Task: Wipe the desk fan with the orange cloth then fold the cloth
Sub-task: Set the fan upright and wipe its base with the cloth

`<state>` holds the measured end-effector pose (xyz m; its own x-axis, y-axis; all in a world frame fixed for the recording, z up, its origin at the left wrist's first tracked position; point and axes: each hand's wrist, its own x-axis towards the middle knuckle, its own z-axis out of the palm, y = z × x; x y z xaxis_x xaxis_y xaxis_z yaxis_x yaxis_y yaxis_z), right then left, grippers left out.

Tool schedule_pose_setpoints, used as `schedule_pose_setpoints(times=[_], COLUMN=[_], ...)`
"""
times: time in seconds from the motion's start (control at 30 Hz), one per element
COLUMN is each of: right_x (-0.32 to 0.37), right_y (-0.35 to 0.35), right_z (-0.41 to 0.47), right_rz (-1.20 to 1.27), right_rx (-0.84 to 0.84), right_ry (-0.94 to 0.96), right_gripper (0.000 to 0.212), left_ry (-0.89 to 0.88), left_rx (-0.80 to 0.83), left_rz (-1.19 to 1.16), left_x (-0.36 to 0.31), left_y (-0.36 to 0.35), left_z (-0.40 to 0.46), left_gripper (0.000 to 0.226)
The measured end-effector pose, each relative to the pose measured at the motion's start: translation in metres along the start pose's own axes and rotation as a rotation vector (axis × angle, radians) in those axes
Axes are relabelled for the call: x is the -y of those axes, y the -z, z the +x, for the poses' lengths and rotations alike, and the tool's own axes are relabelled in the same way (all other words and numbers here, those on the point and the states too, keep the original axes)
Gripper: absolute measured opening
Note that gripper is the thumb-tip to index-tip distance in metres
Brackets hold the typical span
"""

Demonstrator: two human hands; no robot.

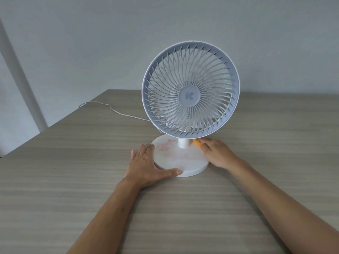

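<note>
Desk fan upright on wood-grain surface, toward far edge, grille facing camera. Left hand flat, fingers straight, resting against left rim of round base, thumb on base's near edge. Right hand curled round orange cloth, only small bit showing, beside stem. White cable trails toward far-left edge.
</note>
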<state>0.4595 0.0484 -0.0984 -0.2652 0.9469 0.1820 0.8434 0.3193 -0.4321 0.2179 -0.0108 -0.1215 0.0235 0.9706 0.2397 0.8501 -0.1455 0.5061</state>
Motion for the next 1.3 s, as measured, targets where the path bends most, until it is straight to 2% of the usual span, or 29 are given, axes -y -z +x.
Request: schedule_pose_setpoints(times=[0.13, 0.27, 0.4, 0.57, 0.63, 0.7, 0.8, 0.93, 1.0, 1.23, 1.3], right_x=[0.007, 0.009, 0.011, 0.017, 0.02, 0.022, 0.028, 0.041, 0.049, 0.074, 0.083], right_y=[-0.003, -0.009, -0.01, -0.017, -0.02, -0.022, -0.023, -0.028, -0.031, -0.042, -0.045], right_z=[0.016, 0.001, -0.017, -0.043, -0.047, -0.048, -0.051, -0.05, -0.047, -0.039, -0.034], right_rz=[-0.055, -0.111, -0.138, -0.17, -0.19, -0.205, -0.209, -0.213, -0.244, -0.236, -0.231], right_rx=[0.043, -0.058, -0.027, -0.004, 0.001, -0.013, -0.026, -0.009, -0.024, 0.062, 0.091], right_ry=[-0.052, 0.037, 0.077, 0.119, 0.14, 0.155, 0.183, 0.25, 0.27, 0.236, 0.233], right_gripper=[0.039, 0.043, 0.047, 0.076, 0.076, 0.069, 0.08, 0.081, 0.081, 0.088, 0.079], left_ry=[-0.002, -0.001, 0.014, 0.011, 0.019, 0.065, 0.12, 0.108, 0.121, 0.132, 0.134], left_rx=[-0.006, -0.015, -0.008, 0.009, 0.036, 0.055, 0.07, 0.045, 0.052, 0.038, 0.022], left_rz=[-0.003, 0.005, 0.013, 0.006, 0.005, -0.066, -0.26, -0.32, -0.323, -0.369, -0.384], left_x=[0.001, 0.002, 0.001, 0.002, 0.001, -0.001, -0.001, -0.011, -0.015, -0.009, -0.008], left_y=[-0.001, -0.002, -0.001, 0.0, 0.002, 0.006, 0.009, 0.012, 0.013, 0.01, 0.011], left_z=[0.0, -0.001, -0.001, -0.001, 0.0, 0.001, 0.002, -0.002, -0.003, 0.001, 0.002], left_gripper=[0.113, 0.113, 0.116, 0.122, 0.125, 0.118, 0.104, 0.073, 0.067, 0.079, 0.088])
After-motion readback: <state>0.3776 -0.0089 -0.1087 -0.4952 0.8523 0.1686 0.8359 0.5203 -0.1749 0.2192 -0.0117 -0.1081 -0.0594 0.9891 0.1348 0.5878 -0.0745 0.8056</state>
